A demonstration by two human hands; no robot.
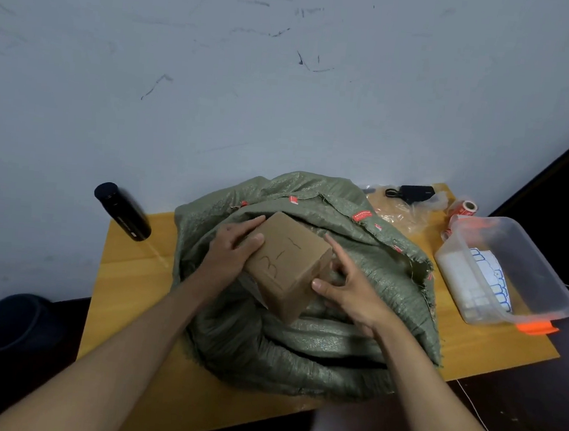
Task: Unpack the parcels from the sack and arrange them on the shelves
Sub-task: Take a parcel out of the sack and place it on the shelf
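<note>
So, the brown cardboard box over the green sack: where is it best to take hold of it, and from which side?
Probably by its two long side faces, one hand from each side. The cardboard box lies tilted over the sack; the left hand already grips the left edge, while the right hand touches the right face with straight fingers.

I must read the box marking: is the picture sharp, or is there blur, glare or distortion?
Head view: cardboard box fairly sharp, its marking faint; dim, even light, no glare; table edges bowed by the wide lens; dark bin at lower left murky.
</note>
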